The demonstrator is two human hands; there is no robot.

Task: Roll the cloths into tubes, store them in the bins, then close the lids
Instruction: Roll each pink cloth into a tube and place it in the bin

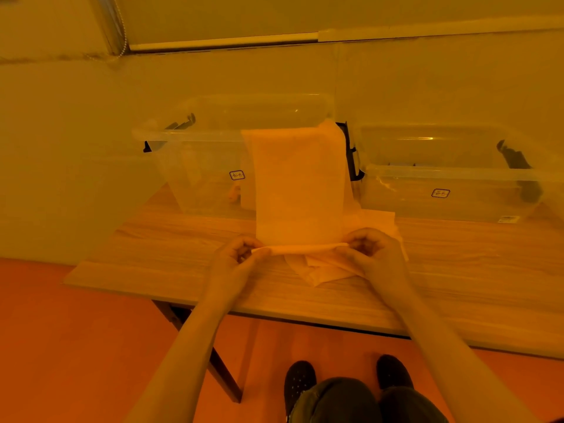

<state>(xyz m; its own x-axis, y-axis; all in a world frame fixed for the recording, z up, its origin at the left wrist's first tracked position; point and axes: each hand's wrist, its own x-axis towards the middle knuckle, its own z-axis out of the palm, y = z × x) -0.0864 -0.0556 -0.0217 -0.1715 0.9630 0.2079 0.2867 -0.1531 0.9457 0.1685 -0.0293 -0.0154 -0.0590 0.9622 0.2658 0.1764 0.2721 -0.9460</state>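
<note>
Left hand: fingers curled, pinching the rolled near edge of the cloth.
Right hand: pinching the same roll's other end.
Bins: left bin, right bin, at the bench far edge.

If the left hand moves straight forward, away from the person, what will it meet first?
Probably the left bin: its clear front wall stands beyond the left hand, which pinches the cloth. Only bare table lies between, though depth is uncertain.

Plain room: wooden table, bare wall, blind cord.
</note>
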